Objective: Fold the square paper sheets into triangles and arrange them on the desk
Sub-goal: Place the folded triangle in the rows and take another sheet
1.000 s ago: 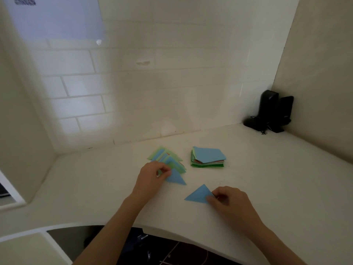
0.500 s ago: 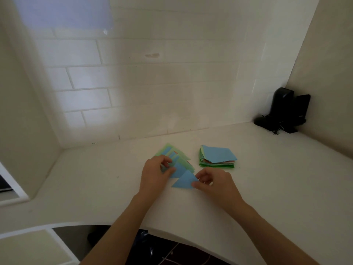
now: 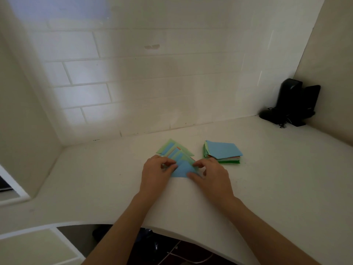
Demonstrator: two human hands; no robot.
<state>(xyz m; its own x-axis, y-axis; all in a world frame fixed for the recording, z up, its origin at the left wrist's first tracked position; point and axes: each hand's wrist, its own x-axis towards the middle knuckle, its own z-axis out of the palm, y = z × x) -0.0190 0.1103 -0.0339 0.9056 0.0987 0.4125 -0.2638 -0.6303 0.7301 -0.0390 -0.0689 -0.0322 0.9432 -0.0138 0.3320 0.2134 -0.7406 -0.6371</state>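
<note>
Both grips pinch blue triangle (image 3: 182, 170) | white desk (image 3: 267, 178) | tiled wall (image 3: 152, 83)

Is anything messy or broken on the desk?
Nothing looks broken or spilled. The stack of square sheets is a bit fanned, its edges not lined up. The folded triangles overlap in a neat row, and both hands, left hand and right hand, are on the blue triangle.

Both forearms reach forward and converge; the left hand (image 3: 156, 172) and right hand (image 3: 211, 175) rest palm-down, fingers curled, close together.
</note>
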